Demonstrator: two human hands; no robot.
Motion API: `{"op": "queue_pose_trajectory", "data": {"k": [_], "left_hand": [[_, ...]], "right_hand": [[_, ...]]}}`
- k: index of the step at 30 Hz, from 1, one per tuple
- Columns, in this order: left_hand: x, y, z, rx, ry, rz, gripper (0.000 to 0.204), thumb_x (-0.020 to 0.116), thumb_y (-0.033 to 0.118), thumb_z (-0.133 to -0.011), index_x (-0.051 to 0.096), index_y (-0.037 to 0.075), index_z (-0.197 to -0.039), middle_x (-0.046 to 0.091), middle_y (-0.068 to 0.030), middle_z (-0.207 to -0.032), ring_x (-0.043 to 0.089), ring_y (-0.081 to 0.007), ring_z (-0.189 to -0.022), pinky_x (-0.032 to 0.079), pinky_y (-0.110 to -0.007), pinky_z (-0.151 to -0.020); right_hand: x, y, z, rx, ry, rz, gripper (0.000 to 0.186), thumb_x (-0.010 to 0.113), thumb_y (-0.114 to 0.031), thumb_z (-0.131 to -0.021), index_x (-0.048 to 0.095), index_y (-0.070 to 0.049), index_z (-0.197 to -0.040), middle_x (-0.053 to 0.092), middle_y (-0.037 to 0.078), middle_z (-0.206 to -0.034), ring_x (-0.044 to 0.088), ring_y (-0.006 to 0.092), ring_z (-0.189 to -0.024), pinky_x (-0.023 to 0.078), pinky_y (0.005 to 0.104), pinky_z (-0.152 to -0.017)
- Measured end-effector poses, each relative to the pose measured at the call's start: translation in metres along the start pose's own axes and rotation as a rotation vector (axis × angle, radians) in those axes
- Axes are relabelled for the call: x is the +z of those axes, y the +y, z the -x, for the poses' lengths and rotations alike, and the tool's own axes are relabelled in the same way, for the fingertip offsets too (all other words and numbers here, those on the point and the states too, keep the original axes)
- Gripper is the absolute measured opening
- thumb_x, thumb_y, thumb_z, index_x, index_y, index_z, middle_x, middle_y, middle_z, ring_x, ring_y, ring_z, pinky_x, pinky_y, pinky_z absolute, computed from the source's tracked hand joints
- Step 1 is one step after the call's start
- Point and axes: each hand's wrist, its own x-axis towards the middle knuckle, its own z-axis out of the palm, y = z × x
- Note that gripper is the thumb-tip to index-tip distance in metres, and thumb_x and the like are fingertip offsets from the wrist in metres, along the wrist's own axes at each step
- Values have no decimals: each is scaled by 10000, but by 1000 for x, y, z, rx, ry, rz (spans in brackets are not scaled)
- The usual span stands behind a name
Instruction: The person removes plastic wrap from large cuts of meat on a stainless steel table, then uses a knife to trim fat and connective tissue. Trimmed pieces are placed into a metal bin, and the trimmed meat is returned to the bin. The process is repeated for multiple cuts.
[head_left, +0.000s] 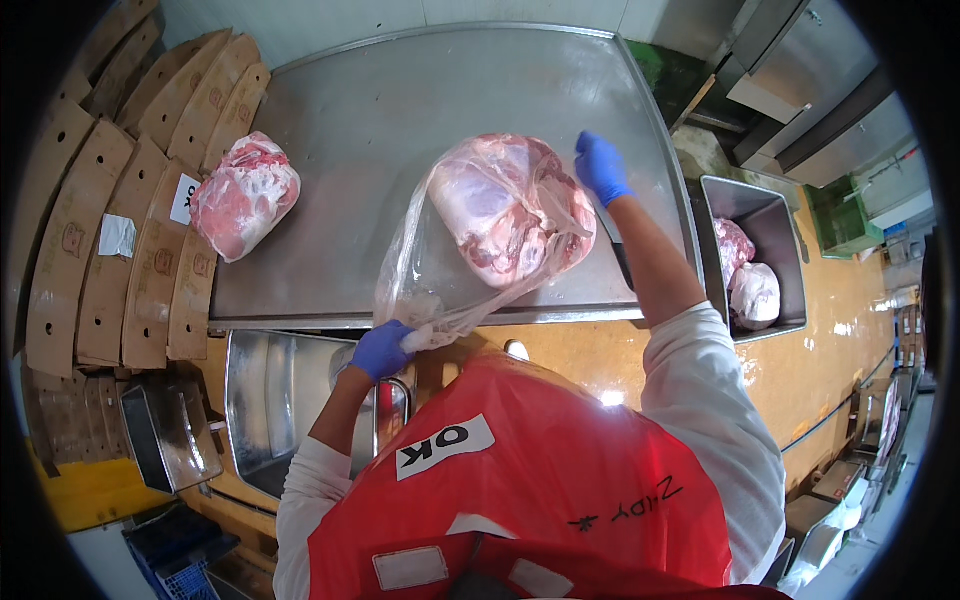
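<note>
A large raw cut of meat lies on the steel table in front of me, partly covered by a clear plastic bag. My left hand, in a blue glove, grips the bunched end of the bag at the table's front edge. The bag stretches from there up to the meat. Beyond the meat's right side, my blue-gloved right hand is closed; whatever its fingers hold is hidden. A dark-handled knife lies beside my right forearm, partly covered by it. Another raw cut rests at the table's left edge.
Cardboard boxes stand stacked along the left of the steel table. Below it at left is a steel tub. A grey bin with pieces of meat stands at right, near a green crate.
</note>
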Motion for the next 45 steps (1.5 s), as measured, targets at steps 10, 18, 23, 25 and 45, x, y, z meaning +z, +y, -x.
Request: {"op": "queue_pose_trajectory", "data": {"k": [10, 18, 23, 25, 45], "left_hand": [[-101, 54, -109, -95, 533, 396, 478, 715, 188, -874, 597, 17, -1304, 687, -201, -1167, 678, -356, -1045, 533, -395, -891], [-88, 134, -249, 65, 344, 123, 794, 722, 330, -877, 333, 142, -1543, 556, -219, -1400, 537, -412, -1279, 450, -447, -1051], [-72, 128, -329, -189, 292, -19, 520, 655, 411, -897, 598, 103, -1312, 656, -220, -1225, 600, -446, -1140, 494, -484, -948], [-67, 93, -334, -240, 314, 43, 436, 640, 412, -900, 680, 78, -1178, 688, -213, -1128, 641, -424, -1054, 511, -477, -894], [-68, -44, -230, -534, 412, 818, 490, 689, 387, -923, 662, -4, -1217, 680, -78, -1026, 639, -179, -863, 536, -345, -793]], "right_hand": [[17, -72, 83, 103, -429, -50, 340, 675, -344, -827, 653, -10, -886, 684, 268, -930, 670, 431, -875, 530, 482, -777], [-28, -67, -27, 419, -614, -1041, 361, 676, -342, -878, 713, 17, -877, 601, 25, -687, 604, 189, -667, 516, 373, -638], [-6, -50, -11, 188, -372, -1006, 397, 693, -364, -914, 691, 26, -985, 671, 76, -853, 633, 181, -817, 528, 355, -757], [-1, -47, 22, 133, -300, -715, 384, 702, -336, -909, 639, 14, -1053, 686, 136, -958, 659, 247, -934, 521, 367, -831], [-4, 30, 113, 553, -215, -940, 236, 749, -212, -905, 654, -6, -973, 639, 37, -809, 571, 110, -738, 505, 285, -710]]}}
